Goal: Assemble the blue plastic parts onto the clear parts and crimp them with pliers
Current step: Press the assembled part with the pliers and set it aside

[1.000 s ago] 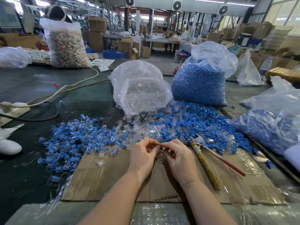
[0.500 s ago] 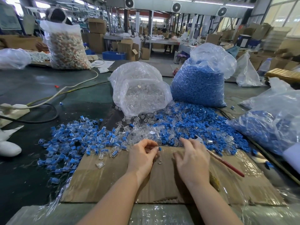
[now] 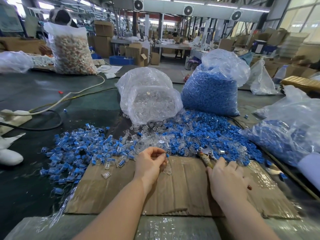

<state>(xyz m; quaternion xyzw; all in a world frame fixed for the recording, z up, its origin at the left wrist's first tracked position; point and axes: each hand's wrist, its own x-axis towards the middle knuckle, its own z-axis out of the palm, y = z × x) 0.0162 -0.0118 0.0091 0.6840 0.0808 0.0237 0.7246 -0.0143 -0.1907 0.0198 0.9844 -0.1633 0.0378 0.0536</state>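
Blue-and-clear assembled pieces [image 3: 83, 151] piled at 10 o'clock; loose stock remains. Left hand [image 3: 149, 163] pinches one blue-capped clear part [image 3: 167, 168]; right hand [image 3: 226, 179] closing round wrapped-handle pliers [image 3: 207, 157], crimp pending.

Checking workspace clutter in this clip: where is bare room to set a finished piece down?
Bare cardboard between the left hand and right hand, and toward its near edge. Crowded: the assembled pile left, loose blue parts ahead, pliers at right.

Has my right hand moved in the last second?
Yes. The right hand has gone rightward, away from the left hand, across the cardboard to the pliers, where it now rests on the handles.
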